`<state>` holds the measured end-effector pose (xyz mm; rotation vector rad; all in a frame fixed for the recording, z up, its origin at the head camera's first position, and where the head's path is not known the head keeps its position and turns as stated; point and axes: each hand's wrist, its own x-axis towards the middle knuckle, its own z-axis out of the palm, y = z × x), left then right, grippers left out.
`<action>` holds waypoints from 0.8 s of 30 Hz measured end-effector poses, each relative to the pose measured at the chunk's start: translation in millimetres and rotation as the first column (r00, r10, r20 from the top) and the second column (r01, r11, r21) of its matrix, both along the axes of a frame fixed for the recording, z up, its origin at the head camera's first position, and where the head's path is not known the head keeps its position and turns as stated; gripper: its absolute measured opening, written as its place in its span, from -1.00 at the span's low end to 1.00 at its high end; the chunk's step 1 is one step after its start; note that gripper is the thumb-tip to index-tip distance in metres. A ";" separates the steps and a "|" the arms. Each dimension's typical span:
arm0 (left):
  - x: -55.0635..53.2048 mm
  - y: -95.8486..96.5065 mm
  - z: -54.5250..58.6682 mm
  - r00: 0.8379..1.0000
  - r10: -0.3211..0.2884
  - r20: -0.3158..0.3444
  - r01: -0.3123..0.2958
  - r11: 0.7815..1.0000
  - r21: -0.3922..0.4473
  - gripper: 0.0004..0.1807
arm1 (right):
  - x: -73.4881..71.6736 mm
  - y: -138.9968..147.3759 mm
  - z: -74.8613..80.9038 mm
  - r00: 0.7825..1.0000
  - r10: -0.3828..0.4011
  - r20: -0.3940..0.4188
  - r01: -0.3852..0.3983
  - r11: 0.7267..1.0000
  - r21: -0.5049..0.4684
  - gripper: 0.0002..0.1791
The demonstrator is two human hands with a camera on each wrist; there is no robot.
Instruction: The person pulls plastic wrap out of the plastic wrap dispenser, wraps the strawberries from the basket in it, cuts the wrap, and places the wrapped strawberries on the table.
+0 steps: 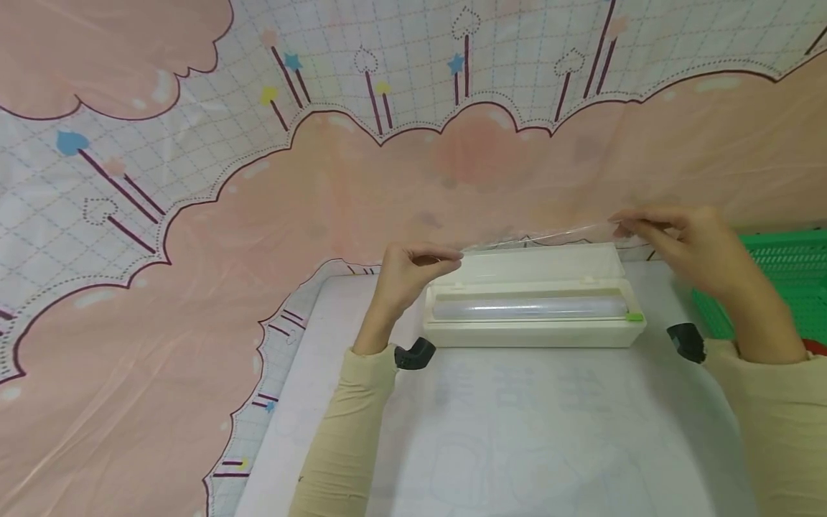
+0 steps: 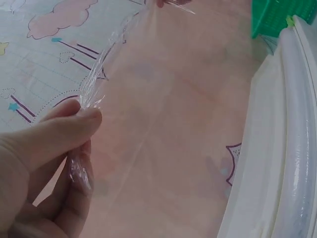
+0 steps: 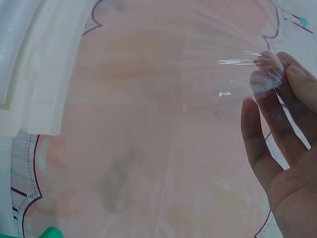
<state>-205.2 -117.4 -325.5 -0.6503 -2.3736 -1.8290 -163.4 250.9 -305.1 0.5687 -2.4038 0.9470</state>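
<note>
A sheet of clear plastic wrap [image 2: 94, 74] is stretched between both hands, behind a white dispenser box [image 1: 533, 335]. My left hand [image 1: 413, 280] pinches one end of it between thumb and fingers, near the box's left back corner. Past the right back corner, my right hand [image 1: 691, 244] pinches the other end; the right wrist view shows the bunched film [image 3: 267, 79] at its fingertips. The box's lid [image 1: 549, 262] stands raised, and inside lies a roll of plastic wrap [image 1: 530, 309]. A small green piece [image 1: 634, 317] sits at the box's right front.
A green perforated basket [image 1: 788, 262] stands to the right, beside my right forearm. The box rests on a white table [image 1: 530, 431]. Behind and to the left spreads a pink and white patterned cloth [image 1: 388, 187]. Black wrist cameras [image 1: 415, 354] are worn on the cuffs.
</note>
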 end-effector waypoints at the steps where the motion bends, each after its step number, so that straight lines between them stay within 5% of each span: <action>1: 0.2 -0.1 0.8 1.000 -0.003 0.002 0.003 1.000 0.011 -0.86 | 0.5 0.5 1.0 1.000 -0.002 0.000 0.002 1.000 0.000 -0.77; 14: 0.9 -5.6 11.7 0.996 0.030 -0.081 -0.014 0.982 0.188 -0.88 | 3.3 3.9 9.6 1.000 -0.003 -0.004 0.003 0.999 0.034 -0.75; 24: 2.0 -7.2 30.6 0.957 0.059 -0.285 -0.051 0.998 0.035 -0.87 | 5.1 3.5 18.9 1.000 -0.009 -0.017 0.009 1.000 0.030 -0.74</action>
